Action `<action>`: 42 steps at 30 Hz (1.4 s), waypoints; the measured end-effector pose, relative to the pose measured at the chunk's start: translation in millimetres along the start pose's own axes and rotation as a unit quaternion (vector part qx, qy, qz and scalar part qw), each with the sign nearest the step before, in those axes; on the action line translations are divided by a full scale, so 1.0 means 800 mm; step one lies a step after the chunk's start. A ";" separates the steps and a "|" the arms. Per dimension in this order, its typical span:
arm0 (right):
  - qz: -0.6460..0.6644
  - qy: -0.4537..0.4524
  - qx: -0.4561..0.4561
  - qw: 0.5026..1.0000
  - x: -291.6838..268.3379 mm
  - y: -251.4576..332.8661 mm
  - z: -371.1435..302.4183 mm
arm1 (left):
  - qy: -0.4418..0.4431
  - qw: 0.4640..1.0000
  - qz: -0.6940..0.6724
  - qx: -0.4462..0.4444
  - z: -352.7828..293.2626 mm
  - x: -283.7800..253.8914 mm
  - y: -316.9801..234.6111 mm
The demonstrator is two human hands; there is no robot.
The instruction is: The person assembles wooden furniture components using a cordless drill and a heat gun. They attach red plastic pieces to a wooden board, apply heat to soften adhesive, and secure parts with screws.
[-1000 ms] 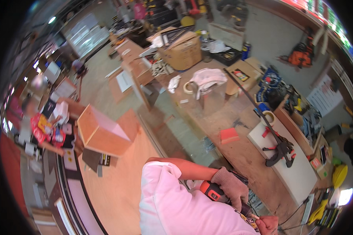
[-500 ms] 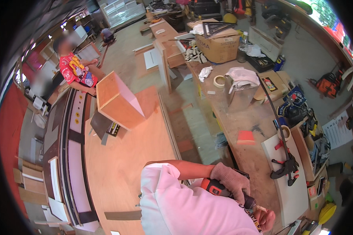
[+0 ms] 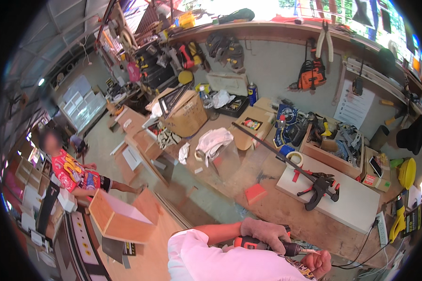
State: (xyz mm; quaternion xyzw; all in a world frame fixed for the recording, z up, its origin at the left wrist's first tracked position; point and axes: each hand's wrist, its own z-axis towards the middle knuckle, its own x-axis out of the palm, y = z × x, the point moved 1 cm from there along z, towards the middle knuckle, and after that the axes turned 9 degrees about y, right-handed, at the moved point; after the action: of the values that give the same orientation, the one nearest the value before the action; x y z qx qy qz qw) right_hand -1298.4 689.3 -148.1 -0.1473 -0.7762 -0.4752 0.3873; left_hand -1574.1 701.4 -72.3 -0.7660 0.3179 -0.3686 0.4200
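My left hand [image 3: 266,232], in a greyish work glove, is closed around a black and red cordless drill [image 3: 249,242] held sideways in front of my chest. The drill's dark chuck [image 3: 292,249] points right. A thin, pale drill bit [image 3: 308,251] sticks out from it. My bare right hand [image 3: 317,263] is closed at the bit's end, with the fingertips pinched on it. My white shirt [image 3: 220,260] hides part of the drill and the right forearm.
A workbench [image 3: 234,192] holds a bar clamp [image 3: 320,187] on a white board [image 3: 356,210], tape [image 3: 294,159], a cardboard box [image 3: 187,114] and a tool crate [image 3: 333,159]. A wooden box [image 3: 119,218] stands on plywood at left. Beyond it is a person [image 3: 75,168] in red.
My view has swung right and up, so the bench and wall fill more of it and the wooden box sits lower left. Both hands stay together at the drill.
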 end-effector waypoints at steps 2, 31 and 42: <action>0.005 0.295 -0.060 0.954 -0.017 -0.002 0.026 | 0.008 1.000 -0.007 -0.016 0.006 -0.006 -0.004; -0.577 0.365 -0.234 0.692 0.327 0.110 0.211 | -0.248 0.893 -0.214 0.307 -0.073 0.014 0.073; -0.497 0.448 -0.482 0.565 0.565 0.106 0.217 | -0.325 0.842 -0.259 0.344 -0.112 0.058 0.093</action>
State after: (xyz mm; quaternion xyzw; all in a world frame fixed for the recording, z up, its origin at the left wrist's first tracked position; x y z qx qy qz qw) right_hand -1625.2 817.0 196.7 0.3289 -0.1093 -0.9013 0.2599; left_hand -1637.4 594.9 -90.2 -0.7024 -0.1945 -0.2796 0.6251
